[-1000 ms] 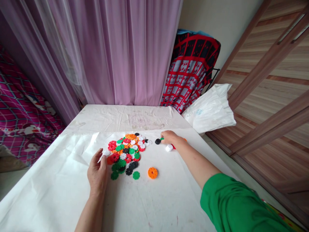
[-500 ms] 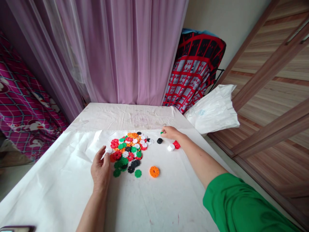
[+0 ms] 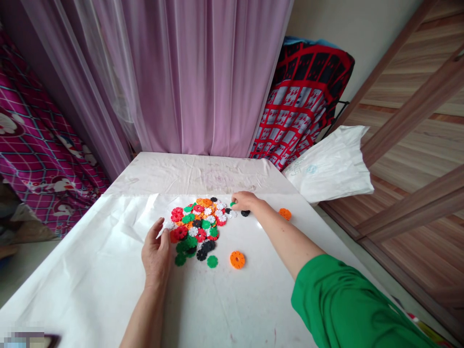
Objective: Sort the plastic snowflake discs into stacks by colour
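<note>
A pile of notched plastic discs point(image 3: 199, 224) in red, green, white, orange and black lies mid-table. At its left edge, my left hand point(image 3: 156, 249) has thumb and fingers apart, close beside a white disc point(image 3: 169, 224). My right hand point(image 3: 245, 200) pinches a green disc point(image 3: 233, 205) at the pile's far right side. Just below that hand is a black disc point(image 3: 245, 213). Nearer me, a green disc point(image 3: 212, 261) and a larger orange disc point(image 3: 238, 260) lie apart from the pile. Another orange disc point(image 3: 285, 214) sits right of my forearm.
A white cloth covers the table point(image 3: 224, 309). A white bag point(image 3: 329, 166) stands at the right edge. Purple curtains point(image 3: 195, 77) hang behind, with a red-patterned cloth point(image 3: 297, 101) beside them. A partly blurred object point(image 3: 32, 340) lies at the lower left corner.
My right hand has moved left toward the pile with the green disc. The forearm now hides the red and white discs and uncovers an orange one. My left hand stays beside the pile.
</note>
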